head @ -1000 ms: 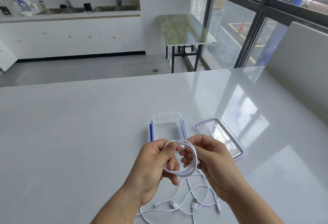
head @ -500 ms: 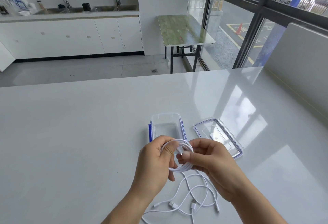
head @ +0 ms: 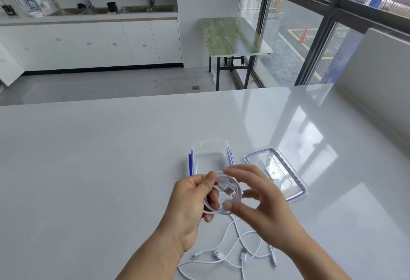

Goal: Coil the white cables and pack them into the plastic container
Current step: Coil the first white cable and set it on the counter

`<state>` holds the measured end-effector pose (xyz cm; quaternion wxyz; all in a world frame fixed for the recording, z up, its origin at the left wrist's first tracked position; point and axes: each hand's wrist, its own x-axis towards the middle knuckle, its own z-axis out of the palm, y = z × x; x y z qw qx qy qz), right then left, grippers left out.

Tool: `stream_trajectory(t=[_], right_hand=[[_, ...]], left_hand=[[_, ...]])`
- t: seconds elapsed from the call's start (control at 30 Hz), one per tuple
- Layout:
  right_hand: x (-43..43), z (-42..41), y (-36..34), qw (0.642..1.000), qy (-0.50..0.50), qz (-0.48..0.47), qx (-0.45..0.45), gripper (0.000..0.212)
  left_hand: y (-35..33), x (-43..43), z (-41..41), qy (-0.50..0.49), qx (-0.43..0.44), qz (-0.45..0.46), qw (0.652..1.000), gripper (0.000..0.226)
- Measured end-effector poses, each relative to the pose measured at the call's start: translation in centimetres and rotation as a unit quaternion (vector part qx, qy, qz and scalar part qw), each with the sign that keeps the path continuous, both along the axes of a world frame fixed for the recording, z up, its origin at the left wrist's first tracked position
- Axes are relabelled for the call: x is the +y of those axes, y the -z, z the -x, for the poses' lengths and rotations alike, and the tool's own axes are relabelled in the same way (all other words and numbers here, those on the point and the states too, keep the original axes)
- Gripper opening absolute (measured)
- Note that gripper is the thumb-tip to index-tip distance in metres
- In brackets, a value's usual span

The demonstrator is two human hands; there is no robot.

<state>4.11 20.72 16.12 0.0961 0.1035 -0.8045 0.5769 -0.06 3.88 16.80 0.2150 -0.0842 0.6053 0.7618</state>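
Left hand grip closed round coiled cable; right hand blurred, fingers apparently spread beside it. Loose cables on surface.

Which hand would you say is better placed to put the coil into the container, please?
Left. The left hand grips the coil, and the open container sits just beyond it. The right hand is open, fingers spread, and holds nothing.

One white cable coiled, loose cables seemingly tangled, beside open container.
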Motion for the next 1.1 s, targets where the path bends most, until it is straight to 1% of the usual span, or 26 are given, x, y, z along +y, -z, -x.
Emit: stream_trajectory(t=[0.03, 0.07, 0.13, 0.2, 0.27, 0.37, 0.43, 0.5, 0.53, 0.6, 0.63, 0.67, 0.73, 0.77, 0.83, 0.93, 1.0, 1.03, 1.1], right_hand=[[0.0, -0.1, 0.2, 0.994, 0.021, -0.092, 0.061, 0.042], [-0.1, -0.1, 0.3, 0.981, 0.049, -0.155, 0.11, 0.037], [-0.5, 0.1, 0.4, 0.953, 0.105, -0.22, 0.179, 0.024], [-0.8, 0.3, 0.6, 0.928, 0.15, -0.256, 0.225, 0.016], [-0.6, 0.3, 0.7, 0.914, 0.159, -0.278, 0.248, 0.015], [-0.2, 0.2, 0.5, 0.913, 0.125, -0.298, 0.248, 0.016], [-0.1, 0.3, 0.2, 0.918, 0.101, -0.293, 0.247, 0.014], [0.0, 0.4, 0.1, 0.94, 0.094, -0.24, 0.223, 0.012], [-0.1, 0.4, -0.1, 0.959, 0.105, -0.185, 0.185, 0.01], [-0.3, 0.4, -0.1, 0.989, 0.132, -0.032, 0.063, 0.005], [-0.5, 0.4, 0.0, 0.99, 0.135, 0.05, -0.002, 0.009], [-0.6, 0.5, 0.1, 0.982, 0.135, 0.124, -0.051, 0.012], [-0.7, 0.8, 0.3, 0.957, 0.14, 0.235, -0.102, 0.012], [-0.6, 0.9, 0.4, 0.947, 0.144, 0.267, -0.11, 0.011], [-0.6, 1.1, 0.5, 0.936, 0.145, 0.3, -0.115, 0.01], [-0.6, 0.9, 0.7, 0.929, 0.133, 0.324, -0.123, 0.003], [-0.5, 0.9, 0.8, 0.922, 0.116, 0.344, -0.135, 0.018], [-0.4, 1.0, 0.8, 0.917, 0.106, 0.359, -0.142, 0.021], [-0.3, 1.2, 0.8, 0.903, 0.082, 0.392, -0.156, 0.019]], left_hand=[[0.1, 0.1, 0.0, -0.004, 0.011, 0.02, 1.0, 0.028], [0.1, 0.1, -0.1, -0.007, 0.019, 0.039, 0.999, 0.029], [0.1, 0.3, -0.1, -0.004, 0.035, 0.072, 0.997, 0.032], [0.0, 0.4, -0.1, 0.007, 0.046, 0.087, 0.995, 0.034], [-0.2, 0.4, -0.1, 0.011, 0.053, 0.091, 0.994, 0.033], [0.0, 0.3, -0.1, 0.007, 0.055, 0.094, 0.994, 0.03], [0.1, 0.3, -0.2, 0.011, 0.05, 0.083, 0.995, 0.027], [0.3, 0.2, -0.3, 0.02, 0.046, 0.065, 0.997, 0.022], [0.3, 0.1, -0.4, 0.021, 0.047, 0.057, 0.997, 0.02], [0.4, -0.1, -0.4, 0.019, 0.048, 0.033, 0.998, 0.021], [0.5, -0.1, -0.4, 0.018, 0.042, 0.011, 0.999, 0.023], [0.4, -0.1, -0.5, 0.019, 0.033, -0.014, 0.999, 0.028], [0.3, 0.0, -0.6, 0.019, 0.007, -0.067, 0.998, 0.034], [0.3, 0.0, -0.7, 0.016, -0.011, -0.1, 0.995, 0.034], [0.2, -0.2, -0.8, 0.012, -0.045, -0.168, 0.985, 0.037], [0.4, -0.7, -1.0, 0.027, -0.06, -0.225, 0.972, 0.04], [0.5, -0.8, -1.1, 0.043, -0.059, -0.247, 0.966, 0.038], [0.5, -0.8, -1.1, 0.044, -0.06, -0.258, 0.963, 0.037], [0.6, -0.7, -1.1, 0.034, -0.064, -0.28, 0.957, 0.036]])
